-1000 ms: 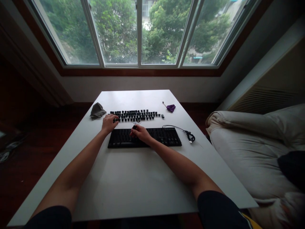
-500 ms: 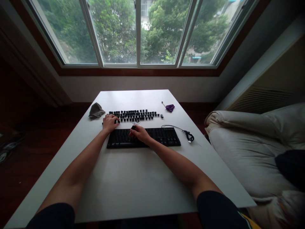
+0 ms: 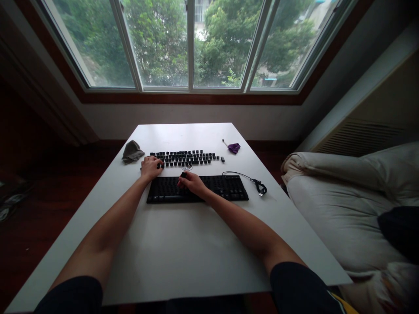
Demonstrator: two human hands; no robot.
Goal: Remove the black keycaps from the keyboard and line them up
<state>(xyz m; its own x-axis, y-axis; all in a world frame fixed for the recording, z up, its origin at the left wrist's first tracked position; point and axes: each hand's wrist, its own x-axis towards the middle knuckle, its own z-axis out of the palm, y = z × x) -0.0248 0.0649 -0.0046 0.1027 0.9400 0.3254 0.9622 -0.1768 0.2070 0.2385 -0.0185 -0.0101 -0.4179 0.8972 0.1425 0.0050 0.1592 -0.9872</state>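
Pinches a small black thing [image 3: 183, 174] in the right hand [image 3: 194, 182], above the keyboard [image 3: 163, 191]; bends the left hand [image 3: 151, 167] over the keycaps [image 3: 182, 158], cannot tell whether gripping any.

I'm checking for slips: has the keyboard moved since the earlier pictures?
No, the keyboard keeps its place against the edges of the white table.
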